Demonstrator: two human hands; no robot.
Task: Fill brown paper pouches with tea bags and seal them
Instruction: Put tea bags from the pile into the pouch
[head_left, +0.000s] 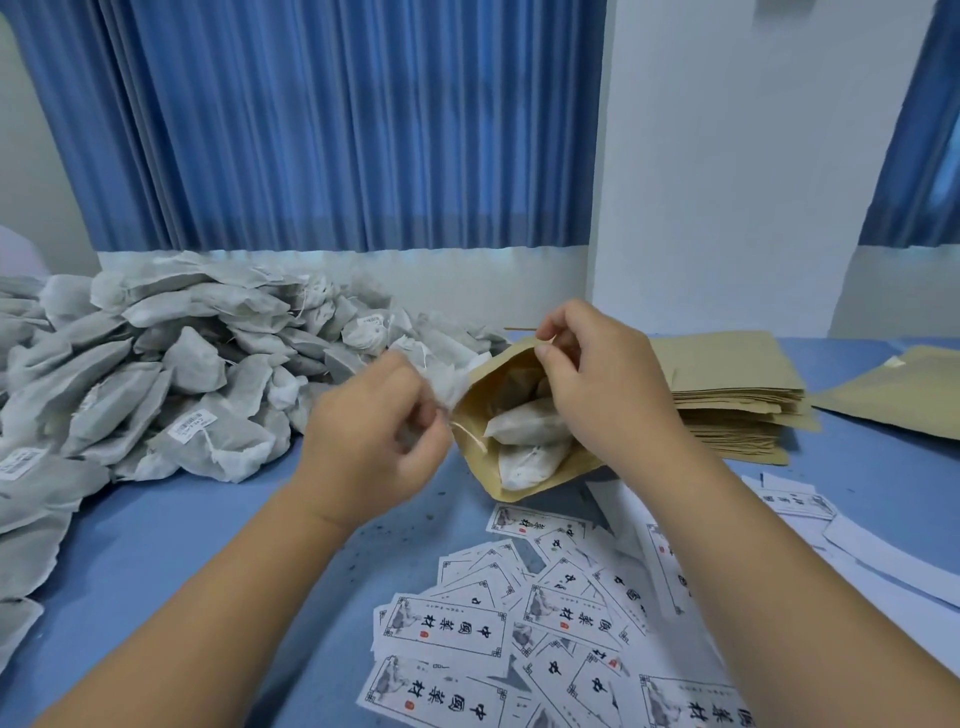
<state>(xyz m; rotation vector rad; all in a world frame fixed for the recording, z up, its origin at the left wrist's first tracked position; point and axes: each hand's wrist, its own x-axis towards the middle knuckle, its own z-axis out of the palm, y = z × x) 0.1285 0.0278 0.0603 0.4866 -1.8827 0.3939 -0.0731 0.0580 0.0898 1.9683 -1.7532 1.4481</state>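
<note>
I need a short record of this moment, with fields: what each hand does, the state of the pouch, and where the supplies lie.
left hand: pinches a tea bag at the pouch mouth
right hand: pinches the rim of the brown paper pouch, holding it open
pouch state: open, not sealed, at least two packed tea bags inside
tea bag supply: loose pile of tea bags to the left
pouch supply: stack of empty pouches to the right
near edge: scattered printed labels
surface: blue table
</note>
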